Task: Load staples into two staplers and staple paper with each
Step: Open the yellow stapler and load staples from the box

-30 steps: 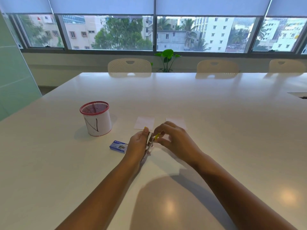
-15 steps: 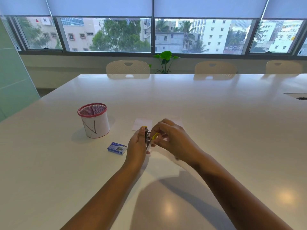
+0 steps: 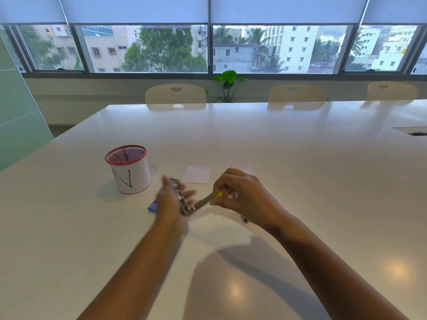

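At a long white table (image 3: 288,158) under a row of windows, I am holding a small stapler (image 3: 182,202) open between both hands, just above the tabletop. My left hand (image 3: 171,202) is gripping the metal body of the stapler, thumb on one side and fingers curled round the other, though the hand is blurred and the exact lie of each finger cannot be told. My right hand (image 3: 242,195) is pinching the yellow-tipped end of the stapler's other arm (image 3: 208,199), fingers curled tight round it, so that this arm is angling away from the body and up toward the right.

A blue staple box (image 3: 152,207) is lying on the table just behind my left hand, partly hidden by it. Two small white paper slips are lying flat farther out: the nearer slip (image 3: 196,173) is showing whole between my hands, and the other slip (image 3: 245,169) is peeking out behind my right knuckles. A white cup with a red mesh rim (image 3: 128,169) is standing upright to the left, well apart from the stapler. Something dark is showing under my right wrist, too hidden to tell. Three pale chairs (image 3: 175,95) and a green plant (image 3: 227,85) are standing at the far edge.
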### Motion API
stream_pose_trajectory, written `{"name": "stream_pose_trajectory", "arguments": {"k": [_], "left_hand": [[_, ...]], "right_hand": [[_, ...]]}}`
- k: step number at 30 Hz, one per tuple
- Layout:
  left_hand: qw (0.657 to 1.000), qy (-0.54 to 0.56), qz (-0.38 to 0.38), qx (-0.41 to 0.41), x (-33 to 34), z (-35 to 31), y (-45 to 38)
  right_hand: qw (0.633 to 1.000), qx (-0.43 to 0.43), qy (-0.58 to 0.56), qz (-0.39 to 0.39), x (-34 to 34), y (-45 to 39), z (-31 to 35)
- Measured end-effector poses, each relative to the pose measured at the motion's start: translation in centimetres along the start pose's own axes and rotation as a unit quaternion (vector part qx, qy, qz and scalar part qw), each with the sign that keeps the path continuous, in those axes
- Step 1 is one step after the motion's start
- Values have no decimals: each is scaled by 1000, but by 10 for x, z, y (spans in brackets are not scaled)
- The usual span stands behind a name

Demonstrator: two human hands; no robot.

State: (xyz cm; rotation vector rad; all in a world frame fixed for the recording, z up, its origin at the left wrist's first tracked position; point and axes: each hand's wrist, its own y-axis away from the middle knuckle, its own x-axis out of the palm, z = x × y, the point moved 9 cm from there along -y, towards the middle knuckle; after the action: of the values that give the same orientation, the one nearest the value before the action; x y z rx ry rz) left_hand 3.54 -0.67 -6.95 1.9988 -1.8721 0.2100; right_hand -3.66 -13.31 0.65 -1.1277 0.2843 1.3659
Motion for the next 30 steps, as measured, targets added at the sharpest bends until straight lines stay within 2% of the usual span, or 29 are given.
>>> {"name": "stream_pose_trajectory", "arguments": {"k": [2,6,11,15,18,24,27,30], "left_hand": [[999,32,-16,19,-15,-16,-10],[997,51,49,41,-5,-25,-3],[971,207,120,-10,4,-20,-3],[951,248,174,-66,15,-8,5],[931,239,248,-122,27,-5,17],[887,160,390,-190,47,4,38],[863,65,455,-210,54,17,52],[838,-17,507,-202,57,26,64]], "right_hand": [[1000,11,-23,3,5,3,0],[999,10,9,-36,7,3,-4],[988,50,91,-116,-15,8,-21],[971,18,185,-153,-25,9,-22],[961,20,198,-190,-36,13,-29],[947,46,100,-303,-59,23,-46],[945,47,67,-318,-59,26,-52],[954,31,66,-291,-51,23,-50]]}}
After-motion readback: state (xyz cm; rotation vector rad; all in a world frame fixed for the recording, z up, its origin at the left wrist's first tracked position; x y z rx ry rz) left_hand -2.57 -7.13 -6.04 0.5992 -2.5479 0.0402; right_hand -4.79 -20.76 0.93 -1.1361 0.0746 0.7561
